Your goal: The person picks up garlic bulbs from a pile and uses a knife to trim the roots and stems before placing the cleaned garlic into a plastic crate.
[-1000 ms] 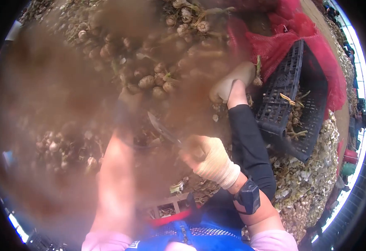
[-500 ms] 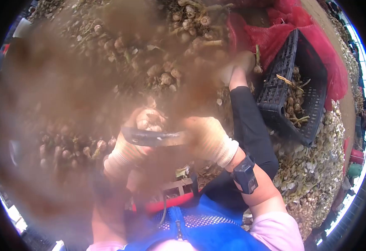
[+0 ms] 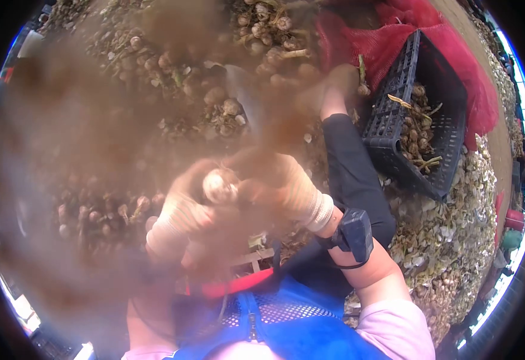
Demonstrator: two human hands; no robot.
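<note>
My left hand (image 3: 181, 207), in a pale knit glove, is closed around a garlic bulb (image 3: 219, 185) with its pale, bright side facing up. Close beside it, my gloved right hand (image 3: 298, 192) is wrapped around a curved knife (image 3: 237, 90). The blade points away from me, past the bulb and over the heaped garlic. Its handle is hidden in the glove and behind a brown smear on the lens. The fingers of my right hand come right up to the bulb.
Garlic bulbs (image 3: 229, 108) cover the ground ahead. At right, a tilted black crate (image 3: 388, 120) holds garlic with stems, beside red mesh netting (image 3: 481, 102). Dry peelings (image 3: 442, 234) lie below it. My outstretched leg (image 3: 355, 174) runs along the crate. Smears blur the left side.
The knife blade has swung from lying across in front of the bulb to pointing away from me. My right hand has turned and moved left, closer to the bulb.
</note>
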